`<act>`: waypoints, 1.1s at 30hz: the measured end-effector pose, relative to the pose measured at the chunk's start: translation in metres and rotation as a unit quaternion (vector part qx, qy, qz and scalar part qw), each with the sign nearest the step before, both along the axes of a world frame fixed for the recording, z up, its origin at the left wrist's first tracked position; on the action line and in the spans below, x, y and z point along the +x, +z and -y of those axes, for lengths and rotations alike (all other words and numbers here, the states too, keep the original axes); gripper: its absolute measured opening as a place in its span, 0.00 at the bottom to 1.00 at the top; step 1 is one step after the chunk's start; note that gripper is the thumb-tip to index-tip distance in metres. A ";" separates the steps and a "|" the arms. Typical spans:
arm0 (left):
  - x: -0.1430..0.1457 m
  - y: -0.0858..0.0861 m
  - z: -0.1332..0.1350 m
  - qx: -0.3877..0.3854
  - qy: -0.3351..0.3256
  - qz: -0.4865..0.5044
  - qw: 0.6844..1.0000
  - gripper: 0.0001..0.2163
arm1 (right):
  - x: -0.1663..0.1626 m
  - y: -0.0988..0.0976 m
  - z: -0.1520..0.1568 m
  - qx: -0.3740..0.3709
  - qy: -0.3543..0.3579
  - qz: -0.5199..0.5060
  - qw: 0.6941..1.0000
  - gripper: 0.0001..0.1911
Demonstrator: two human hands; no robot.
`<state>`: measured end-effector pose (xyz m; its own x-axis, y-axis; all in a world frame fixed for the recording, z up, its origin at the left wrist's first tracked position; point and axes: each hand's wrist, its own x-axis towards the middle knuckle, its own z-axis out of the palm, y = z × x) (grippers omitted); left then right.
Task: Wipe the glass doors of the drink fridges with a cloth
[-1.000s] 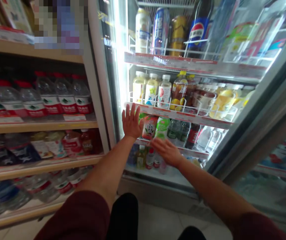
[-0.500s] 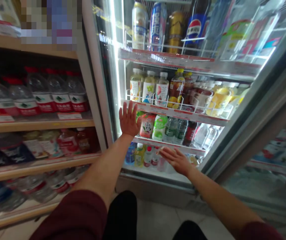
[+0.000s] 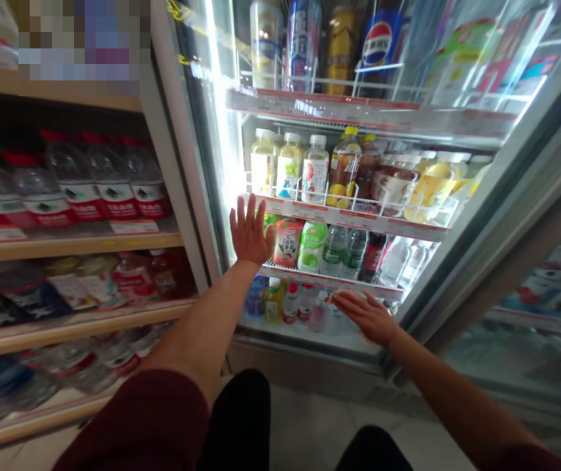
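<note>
My left hand (image 3: 251, 237) is raised with its fingers spread, in front of the drinks fridge (image 3: 309, 353), near the left end of a shelf edge. It holds nothing. Whether its palm touches the glass I cannot tell. Lower and to the right, my right hand (image 3: 366, 317) lies flat, fingers stretched to the left, before the bottom shelf. A small pale patch shows at its fingertips, too blurred to name. Behind the hands stand a red carton-like drink pack (image 3: 288, 242), a green-and-white bottle (image 3: 312, 247) and small red-capped bottles (image 3: 290, 304).
Left of the fridge, wooden shelves (image 3: 64, 247) hold several red-capped water bottles (image 3: 108, 183). Juice and tea bottles (image 3: 315, 170) fill the fridge's middle shelf; a cola bottle (image 3: 378, 42) and cans stand above. The slanted door frame (image 3: 457, 261) is at the right.
My right hand has moved to the right and slightly down, the pale patch moving with it. My left hand stays spread in nearly the same place, while the view has shifted a little.
</note>
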<state>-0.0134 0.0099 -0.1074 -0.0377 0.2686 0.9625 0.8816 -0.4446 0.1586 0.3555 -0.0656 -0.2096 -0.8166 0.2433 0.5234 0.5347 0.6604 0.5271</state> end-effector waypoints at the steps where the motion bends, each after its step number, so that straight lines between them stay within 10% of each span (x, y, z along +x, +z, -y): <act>1: 0.000 0.000 0.000 -0.004 -0.004 0.004 1.000 0.31 | -0.001 0.004 -0.001 -0.001 -0.001 0.000 1.000 0.37; 10: -0.002 -0.001 -0.001 -0.003 -0.006 0.003 1.000 0.31 | -0.064 0.126 -0.035 0.143 -0.117 -0.313 0.932 0.38; 20: -0.002 0.005 0.017 -0.012 -0.066 0.018 0.998 0.28 | -0.208 0.147 -0.038 -0.040 -0.040 -0.278 0.959 0.44; 28: 0.062 0.004 0.079 -0.024 -0.251 0.034 0.967 0.27 | -0.192 0.162 -0.031 -0.130 0.021 -0.234 0.963 0.40; 33: 0.096 0.016 0.062 -0.008 -0.193 0.090 0.977 0.28 | -0.133 0.182 -0.027 -0.034 0.022 -0.260 0.965 0.37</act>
<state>0.0828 -0.0521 -0.0915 -0.0981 0.3116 0.9452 0.6054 -0.7351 0.3051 0.2227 -0.0388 -0.0277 -0.4580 0.2635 0.8490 0.6864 0.7117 0.1494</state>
